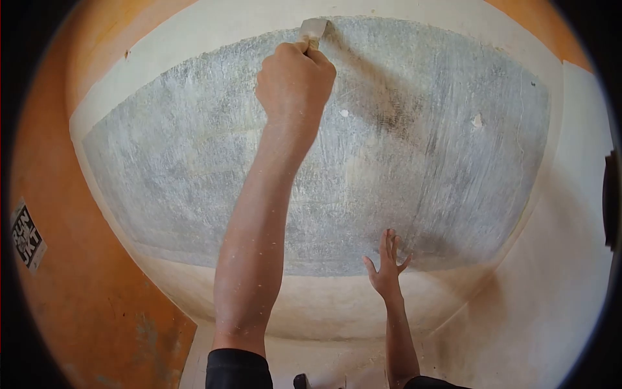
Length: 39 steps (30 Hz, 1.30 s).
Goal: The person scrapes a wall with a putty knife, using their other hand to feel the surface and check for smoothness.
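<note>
My left hand (295, 81) is raised high, its fingers wrapped round the handle of a putty knife (315, 27). The blade meets the wall at the upper edge of a large grey, rough, streaked patch (214, 155), where cream paint begins. Lower and to the right, my right hand (387, 266) has its fingers stretched upward and thumb apart, holding nothing. It is at the patch's lower edge, apparently resting on the wall. Pale specks dot my left forearm.
Cream paint (214, 23) borders the grey patch. An orange wall (84, 259) stands at the left, bearing a black-and-white sticker (28, 235). A pale wall (551, 259) runs along the right, with a dark object (610, 201) at its far edge.
</note>
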Each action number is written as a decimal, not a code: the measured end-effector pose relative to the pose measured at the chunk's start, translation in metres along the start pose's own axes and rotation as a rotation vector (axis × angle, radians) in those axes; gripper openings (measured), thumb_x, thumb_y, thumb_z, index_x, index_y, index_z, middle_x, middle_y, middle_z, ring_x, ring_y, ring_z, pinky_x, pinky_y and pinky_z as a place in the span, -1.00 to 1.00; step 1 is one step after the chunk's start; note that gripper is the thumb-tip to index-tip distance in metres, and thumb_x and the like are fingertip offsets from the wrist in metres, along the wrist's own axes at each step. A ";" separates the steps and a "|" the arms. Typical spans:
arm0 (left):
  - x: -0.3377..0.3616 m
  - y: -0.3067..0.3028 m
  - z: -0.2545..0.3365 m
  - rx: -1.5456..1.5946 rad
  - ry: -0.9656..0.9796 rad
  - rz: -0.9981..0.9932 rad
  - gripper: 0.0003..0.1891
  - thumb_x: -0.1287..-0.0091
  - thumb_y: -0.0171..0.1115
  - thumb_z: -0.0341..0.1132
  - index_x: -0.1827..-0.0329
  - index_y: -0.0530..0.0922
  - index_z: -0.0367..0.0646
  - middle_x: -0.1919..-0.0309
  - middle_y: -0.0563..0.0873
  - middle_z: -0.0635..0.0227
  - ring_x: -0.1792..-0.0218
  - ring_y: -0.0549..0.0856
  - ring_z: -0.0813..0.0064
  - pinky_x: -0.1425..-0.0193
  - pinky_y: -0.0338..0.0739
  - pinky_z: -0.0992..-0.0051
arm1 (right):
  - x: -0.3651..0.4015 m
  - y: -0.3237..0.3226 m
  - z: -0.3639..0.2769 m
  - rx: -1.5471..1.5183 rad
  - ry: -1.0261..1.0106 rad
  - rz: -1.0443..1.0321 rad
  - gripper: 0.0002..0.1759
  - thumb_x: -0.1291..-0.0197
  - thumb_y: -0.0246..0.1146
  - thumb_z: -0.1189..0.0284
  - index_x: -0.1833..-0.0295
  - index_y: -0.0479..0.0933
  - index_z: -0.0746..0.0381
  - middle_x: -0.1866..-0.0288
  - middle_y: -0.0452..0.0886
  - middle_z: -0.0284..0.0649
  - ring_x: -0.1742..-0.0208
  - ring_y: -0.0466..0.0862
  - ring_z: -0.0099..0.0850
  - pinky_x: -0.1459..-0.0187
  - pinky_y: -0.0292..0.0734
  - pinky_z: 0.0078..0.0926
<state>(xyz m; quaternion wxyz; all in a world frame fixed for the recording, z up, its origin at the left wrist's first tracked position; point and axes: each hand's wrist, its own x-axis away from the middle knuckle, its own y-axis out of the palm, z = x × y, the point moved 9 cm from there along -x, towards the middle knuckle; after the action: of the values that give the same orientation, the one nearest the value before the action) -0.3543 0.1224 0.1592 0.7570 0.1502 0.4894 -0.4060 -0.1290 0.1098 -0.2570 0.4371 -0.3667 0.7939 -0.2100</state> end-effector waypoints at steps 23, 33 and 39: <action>0.003 -0.004 -0.010 -0.019 0.003 -0.002 -0.65 -0.38 0.13 -0.19 -0.10 0.71 -0.13 0.42 0.76 0.00 0.41 0.77 0.15 0.26 0.62 0.24 | -0.095 -0.067 -0.065 0.225 -0.482 0.845 -0.53 -0.48 -0.03 0.25 -0.37 0.50 0.14 -0.54 0.32 -0.07 -0.60 0.17 -0.03 -0.51 -0.29 0.20; 0.004 -0.013 -0.019 0.036 -0.007 -0.069 -0.64 -0.38 0.11 -0.23 -0.12 0.70 -0.17 0.44 0.76 0.00 0.47 0.76 0.18 0.30 0.62 0.28 | -0.091 -0.061 -0.063 0.233 -0.474 0.845 -0.54 -0.46 -0.01 0.27 -0.36 0.52 0.15 -0.53 0.35 -0.09 -0.59 0.19 -0.05 -0.51 -0.26 0.20; -0.002 -0.013 -0.023 0.042 -0.055 -0.124 -0.64 -0.37 0.10 -0.24 -0.11 0.71 -0.15 0.41 0.77 0.00 0.41 0.77 0.14 0.27 0.63 0.26 | -0.091 -0.062 -0.068 0.233 -0.459 0.843 -0.54 -0.47 -0.02 0.27 -0.36 0.52 0.15 -0.53 0.35 -0.09 -0.59 0.18 -0.05 -0.51 -0.28 0.18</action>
<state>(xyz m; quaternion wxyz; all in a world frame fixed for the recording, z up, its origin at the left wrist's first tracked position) -0.3785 0.1299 0.1525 0.7401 0.1245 0.4682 -0.4664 -0.1302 0.1408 -0.1307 0.6858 0.0011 0.7276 -0.0160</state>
